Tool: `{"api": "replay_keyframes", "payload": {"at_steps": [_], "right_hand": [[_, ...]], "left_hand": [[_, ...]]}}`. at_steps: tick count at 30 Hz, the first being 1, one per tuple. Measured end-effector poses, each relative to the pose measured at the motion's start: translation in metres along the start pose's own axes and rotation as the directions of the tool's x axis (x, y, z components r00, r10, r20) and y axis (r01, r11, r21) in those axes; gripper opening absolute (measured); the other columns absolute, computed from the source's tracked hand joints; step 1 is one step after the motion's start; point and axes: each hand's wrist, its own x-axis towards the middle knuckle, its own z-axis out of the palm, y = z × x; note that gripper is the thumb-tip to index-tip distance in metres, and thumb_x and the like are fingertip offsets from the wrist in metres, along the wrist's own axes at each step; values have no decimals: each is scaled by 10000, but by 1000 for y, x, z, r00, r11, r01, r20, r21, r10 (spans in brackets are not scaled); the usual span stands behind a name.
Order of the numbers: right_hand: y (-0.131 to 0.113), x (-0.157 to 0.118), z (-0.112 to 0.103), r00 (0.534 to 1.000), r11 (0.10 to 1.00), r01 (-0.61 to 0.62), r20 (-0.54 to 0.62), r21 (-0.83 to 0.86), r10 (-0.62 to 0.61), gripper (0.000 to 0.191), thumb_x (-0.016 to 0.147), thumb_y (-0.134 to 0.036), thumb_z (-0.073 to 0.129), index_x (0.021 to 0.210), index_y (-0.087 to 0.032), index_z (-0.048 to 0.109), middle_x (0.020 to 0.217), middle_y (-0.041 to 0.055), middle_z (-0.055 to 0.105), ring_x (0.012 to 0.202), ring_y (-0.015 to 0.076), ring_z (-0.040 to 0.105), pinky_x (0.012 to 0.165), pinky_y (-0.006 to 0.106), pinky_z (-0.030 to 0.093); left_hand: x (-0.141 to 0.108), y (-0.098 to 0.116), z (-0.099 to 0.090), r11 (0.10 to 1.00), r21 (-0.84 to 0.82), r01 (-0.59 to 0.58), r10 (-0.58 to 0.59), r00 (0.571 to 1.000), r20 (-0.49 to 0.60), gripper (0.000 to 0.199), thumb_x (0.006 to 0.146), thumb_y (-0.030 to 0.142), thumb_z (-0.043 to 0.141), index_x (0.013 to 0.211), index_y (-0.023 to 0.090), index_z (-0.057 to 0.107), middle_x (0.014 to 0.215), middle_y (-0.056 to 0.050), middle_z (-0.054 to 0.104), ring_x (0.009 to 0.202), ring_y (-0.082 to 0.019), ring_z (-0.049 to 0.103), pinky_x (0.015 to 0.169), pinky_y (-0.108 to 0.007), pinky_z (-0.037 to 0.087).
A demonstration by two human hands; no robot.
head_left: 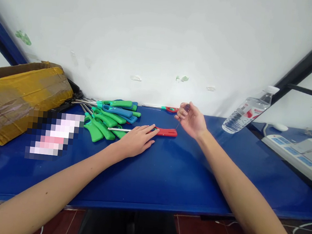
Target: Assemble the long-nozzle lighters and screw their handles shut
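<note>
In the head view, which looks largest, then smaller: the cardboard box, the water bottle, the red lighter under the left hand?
1. Cardboard box, clearly largest.
2. Water bottle.
3. Red lighter, thinnest, partly hidden by the left hand; its length looks near the bottle's, so their order is unsure.

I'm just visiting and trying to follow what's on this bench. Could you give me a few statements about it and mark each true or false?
1. The left hand lies flat on a red lighter on the blue table. True.
2. The right hand grips the water bottle. False: it pinches a small dark thing with a thin pin, apart from the bottle.
3. A pile of green and blue lighters lies left of the hands. True.
4. The bottle lies flat. False: it stands, capped.
</note>
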Motion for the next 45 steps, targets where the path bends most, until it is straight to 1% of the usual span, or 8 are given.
{"api": "replay_keyframes", "payload": {"at_steps": [13, 16, 19, 22, 27, 38, 41, 45], "right_hand": [[5, -4, 2, 997, 999, 21, -70, 49, -18, 236, 656, -370, 800, 709, -227, 620, 882, 2, 721, 895, 179, 668, 752, 279, 541], [3, -4, 2, 998, 997, 7, -60, 73, -2, 236, 662, -342, 790, 697, -232, 583, 708, -23, 672, 715, 149, 633, 698, 274, 540], [0, -3, 0, 1000, 994, -14, -12, 110, 16, 200, 718, -354, 743, 723, -229, 586, 484, -84, 432, 469, 95, 425, 593, 250, 506], [-2, -1, -4, 999, 992, -22, 41, 126, 17, 245, 799, -441, 679, 750, -208, 621, 465, -93, 316, 433, 81, 300, 532, 231, 459], [1, 2, -5, 999, 996, -16, 31, 90, 13, 316, 830, -495, 685, 719, -207, 623, 499, -78, 334, 463, 81, 345, 546, 230, 450], [6, 2, -8, 992, 999, 54, -110, -5, -54, 357, 649, -464, 845, 744, -235, 588, 865, -5, 691, 820, 163, 654, 679, 279, 515], [3, 0, -4, 999, 1000, 0, -34, 27, 1, 342, 686, -445, 819, 756, -242, 553, 757, -21, 654, 688, 139, 600, 632, 269, 491], [-1, -2, -3, 997, 998, -31, 70, 58, 27, 291, 770, -450, 757, 768, -246, 550, 543, -83, 359, 483, 105, 353, 562, 255, 437]], "left_hand": [[1, 3, -3, 1000, 13, 18, -18, 999, 36, 481, 1036, 327, 398, 1478, 142, 432, 1554, -168, 378, 1379, -319, 444, 1104, -466, 395], [1, 3, -4, 1000, 5, 23, -23, 999, 39, 476, 1035, 323, 400, 1476, 146, 436, 1556, -166, 376, 1382, -318, 441, 1105, -466, 395], [1, 3, -4, 1000, 0, 24, -24, 999, 33, 471, 1034, 322, 402, 1470, 149, 442, 1556, -165, 376, 1382, -313, 443, 1107, -464, 394], [1, 2, -3, 1000, 6, 21, -21, 999, 32, 472, 1035, 326, 399, 1472, 153, 438, 1557, -163, 375, 1379, -310, 447, 1102, -464, 400], [1, 2, -3, 1000, 22, 21, -22, 999, 43, 476, 1038, 335, 382, 1478, 158, 427, 1557, -156, 376, 1375, -310, 452, 1091, -463, 409], [1, 2, -3, 1000, -3, 22, -22, 999, 26, 469, 1032, 328, 387, 1469, 165, 436, 1546, -163, 393, 1366, -314, 464, 1071, -475, 426], [1, 2, -3, 1000, -8, 22, -22, 999, 27, 471, 1032, 330, 389, 1473, 170, 432, 1548, -158, 393, 1369, -313, 460, 1071, -476, 426], [1, 2, -3, 1000, -6, 25, -25, 999, 34, 471, 1033, 333, 387, 1472, 170, 434, 1552, -157, 386, 1368, -314, 460, 1075, -475, 421]]}}
